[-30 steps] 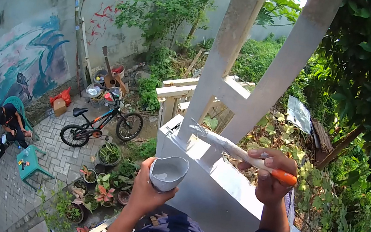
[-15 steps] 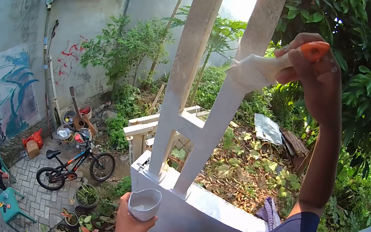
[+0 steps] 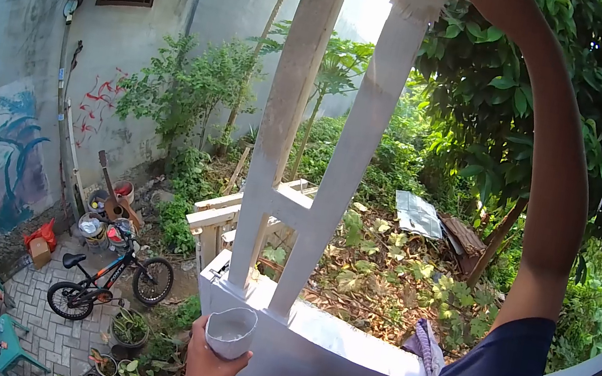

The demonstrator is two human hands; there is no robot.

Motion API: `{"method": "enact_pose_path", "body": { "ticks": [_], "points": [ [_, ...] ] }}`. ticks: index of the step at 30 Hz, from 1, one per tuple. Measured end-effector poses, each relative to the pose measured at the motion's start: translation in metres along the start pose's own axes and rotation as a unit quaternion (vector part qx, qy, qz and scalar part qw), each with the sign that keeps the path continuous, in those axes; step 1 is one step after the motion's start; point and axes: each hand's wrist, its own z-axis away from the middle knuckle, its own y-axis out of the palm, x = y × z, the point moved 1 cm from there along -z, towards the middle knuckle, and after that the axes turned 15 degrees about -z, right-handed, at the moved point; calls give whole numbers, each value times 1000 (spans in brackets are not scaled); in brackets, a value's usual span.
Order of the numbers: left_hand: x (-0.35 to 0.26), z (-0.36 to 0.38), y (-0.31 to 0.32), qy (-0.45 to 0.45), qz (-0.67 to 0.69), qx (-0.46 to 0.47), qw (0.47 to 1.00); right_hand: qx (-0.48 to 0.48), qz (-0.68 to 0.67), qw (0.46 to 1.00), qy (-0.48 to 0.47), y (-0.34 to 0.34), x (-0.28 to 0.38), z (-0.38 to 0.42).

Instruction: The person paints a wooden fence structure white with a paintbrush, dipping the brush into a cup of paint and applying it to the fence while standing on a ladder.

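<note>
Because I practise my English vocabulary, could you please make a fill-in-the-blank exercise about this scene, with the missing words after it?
The grey cup is in the person's ____ hand.
The scribbles on the tall wall are coloured ____.
The wooden instrument with a long neck, beside the buckets, is a ____.
The vehicle with pedals, near the potted plants, is a ____.

Missing words: left; red; guitar; bicycle.

Left hand (image 3: 210,361) around a paint-smeared cup (image 3: 230,333)
</note>
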Motion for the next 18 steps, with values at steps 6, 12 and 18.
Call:
{"method": "enact_pose_path", "body": {
  "ticks": [6,12,18],
  "points": [
    [0,3,5,2,3,3,1000,-75,148,984,-64,-40,-12,-49],
    [-15,7,7,-25,-7,32,999,-109,220,946,-214,-64,-26,-88],
    [2,11,16,-30,-26,35,999,-9,275,943,-185,-30,-29,-60]
  ]
}}
